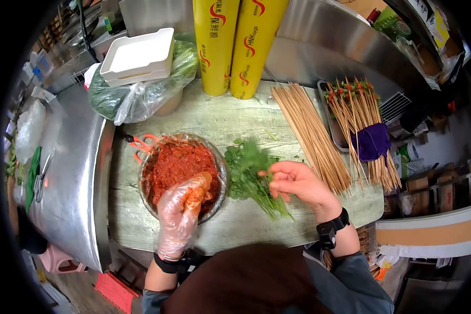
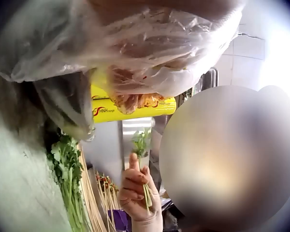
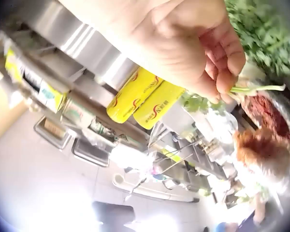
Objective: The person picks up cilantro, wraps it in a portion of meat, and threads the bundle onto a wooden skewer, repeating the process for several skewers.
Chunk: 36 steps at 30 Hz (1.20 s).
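My right hand pinches a cilantro sprig by its stems between thumb and fingers, its leaves blurred in the head view. Under it a bunch of cilantro lies on the table, stems toward me. Cut stem ends stick out past my right fingertips in the right wrist view. My left hand, in a clear plastic glove smeared with red-orange sauce, hangs over the near side of a plastic-lined bowl. Its fingers are loosely bent. Red minced meat mixture fills the bowl.
Orange-handled scissors lie at the bowl's left edge. Many bamboo skewers lie to the right, beside a tray of loaded skewers with a purple cloth. Behind stand two yellow cling-film boxes and a bag of greens under a white tray.
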Tool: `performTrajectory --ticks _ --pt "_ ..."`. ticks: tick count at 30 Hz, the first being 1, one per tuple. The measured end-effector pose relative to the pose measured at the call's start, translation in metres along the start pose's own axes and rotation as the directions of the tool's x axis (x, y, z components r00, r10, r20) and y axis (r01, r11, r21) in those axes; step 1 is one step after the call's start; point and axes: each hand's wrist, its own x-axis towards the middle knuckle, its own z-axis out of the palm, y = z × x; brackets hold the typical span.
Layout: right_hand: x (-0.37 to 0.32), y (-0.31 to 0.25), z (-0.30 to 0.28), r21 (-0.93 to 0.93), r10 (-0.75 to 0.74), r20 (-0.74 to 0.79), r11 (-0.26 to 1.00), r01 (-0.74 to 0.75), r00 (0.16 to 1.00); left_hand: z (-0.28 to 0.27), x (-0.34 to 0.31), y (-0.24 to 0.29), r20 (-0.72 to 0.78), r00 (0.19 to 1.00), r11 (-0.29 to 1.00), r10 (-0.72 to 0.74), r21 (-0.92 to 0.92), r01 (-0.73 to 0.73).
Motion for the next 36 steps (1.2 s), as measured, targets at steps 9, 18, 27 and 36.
performTrajectory --ticks 9,18,27,36 --pt "0.021 0.021 0.006 0.030 0.034 -0.009 0.999 -0.033 0.999 -0.002 0.002 0.008 -0.088 0.982 0.951 0.166 0.278 -0.136" --pt "0.042 0.012 0.028 0.007 -0.016 0.007 1.000 0.016 1.000 0.000 -0.001 -0.002 -0.123 0.979 0.979 -0.165 -0.142 0.147" --pt "0.043 0.020 0.029 -0.009 -0.017 0.045 1.000 0.018 0.999 -0.002 -0.004 -0.010 -0.137 0.984 0.992 -0.118 -0.053 0.112" --pt "0.045 0.031 0.029 -0.061 -0.095 0.013 0.994 0.096 0.995 0.002 -0.002 -0.008 -0.124 0.984 0.977 -0.125 -0.187 0.100"
